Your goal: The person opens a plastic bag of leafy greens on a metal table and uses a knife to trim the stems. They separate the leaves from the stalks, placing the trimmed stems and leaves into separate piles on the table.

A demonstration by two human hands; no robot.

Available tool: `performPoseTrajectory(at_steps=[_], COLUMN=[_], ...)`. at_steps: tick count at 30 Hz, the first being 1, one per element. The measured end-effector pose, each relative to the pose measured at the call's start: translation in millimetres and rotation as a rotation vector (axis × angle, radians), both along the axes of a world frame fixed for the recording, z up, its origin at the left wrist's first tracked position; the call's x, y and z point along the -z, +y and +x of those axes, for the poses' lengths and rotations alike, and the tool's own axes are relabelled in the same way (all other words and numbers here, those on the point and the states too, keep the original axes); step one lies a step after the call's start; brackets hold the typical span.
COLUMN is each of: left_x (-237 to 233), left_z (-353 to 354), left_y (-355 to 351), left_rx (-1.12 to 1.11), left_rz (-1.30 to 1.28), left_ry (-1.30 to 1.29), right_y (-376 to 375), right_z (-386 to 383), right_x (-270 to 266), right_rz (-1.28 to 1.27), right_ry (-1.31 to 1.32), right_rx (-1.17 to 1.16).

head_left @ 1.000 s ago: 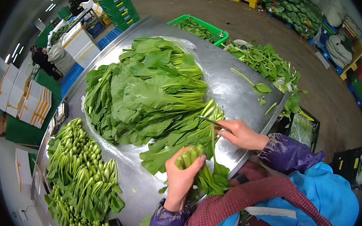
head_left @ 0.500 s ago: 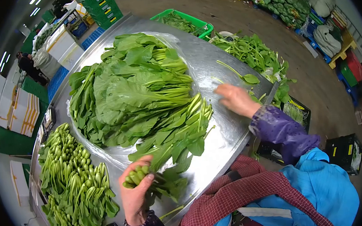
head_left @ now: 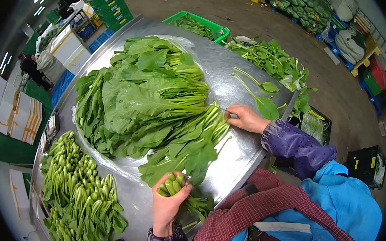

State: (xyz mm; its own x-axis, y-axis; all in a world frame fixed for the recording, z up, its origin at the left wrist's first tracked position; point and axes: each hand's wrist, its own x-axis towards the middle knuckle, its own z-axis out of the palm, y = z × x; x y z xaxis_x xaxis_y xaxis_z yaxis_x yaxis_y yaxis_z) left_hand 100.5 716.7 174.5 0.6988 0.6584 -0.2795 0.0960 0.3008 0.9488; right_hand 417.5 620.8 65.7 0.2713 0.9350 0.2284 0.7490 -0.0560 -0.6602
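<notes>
My left hand (head_left: 169,201) is wrapped around a bunch of leafy greens (head_left: 173,184), its thick stem ends pointing up and its leaves hanging below the fist. My right hand (head_left: 247,118) is closed in a pinch beside the stem ends of the big pile of leafy greens (head_left: 154,92). A thin, small item seems to stick out at its fingertips, too small to name. The pile lies on a clear plastic sheet (head_left: 114,166) over the metal table (head_left: 233,163). Loose leaves (head_left: 265,107) lie beyond my right hand.
Bundled greens (head_left: 81,180) are heaped on the table's left side. More loose greens (head_left: 270,58) hang over the far right edge. A green crate (head_left: 214,27) stands behind the table, and a black crate (head_left: 367,167) on the floor at right. Another person (head_left: 32,68) is far left.
My right hand has come down and left to the pile's stem ends. A long leaf now lies beside the loose one. My left hand has shifted right, still gripping the bunch.
</notes>
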Motion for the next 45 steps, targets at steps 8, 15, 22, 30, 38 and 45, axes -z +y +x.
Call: performPoseTrajectory(at_steps=[8,15,22,30,38,45], left_x=[-14,19,12,-1,16,1], left_z=[20,64,79,67,62,55], left_y=[4,-14,-24,-17,-23,-26], left_rx=[-0.045,0.246,0.271,0.210,0.213,0.272], left_rz=[-0.082,1.008,0.794,0.622,0.673,0.753], left_ry=[-0.014,0.103,-0.021,0.015,0.034,-0.005], right_y=[-11,-15,-17,-23,-22,-33], right_z=[-49,-75,-64,-64,-73,-49], right_x=[-40,-84,-116,-68,-87,-64], right_rz=[0.214,0.067,0.159,0.371,0.148,0.115], right_ry=[0.536,1.009,0.881,-0.126,-0.265,-0.151], right_rx=[0.026,0.134,0.308,-0.034,-0.068,-0.091])
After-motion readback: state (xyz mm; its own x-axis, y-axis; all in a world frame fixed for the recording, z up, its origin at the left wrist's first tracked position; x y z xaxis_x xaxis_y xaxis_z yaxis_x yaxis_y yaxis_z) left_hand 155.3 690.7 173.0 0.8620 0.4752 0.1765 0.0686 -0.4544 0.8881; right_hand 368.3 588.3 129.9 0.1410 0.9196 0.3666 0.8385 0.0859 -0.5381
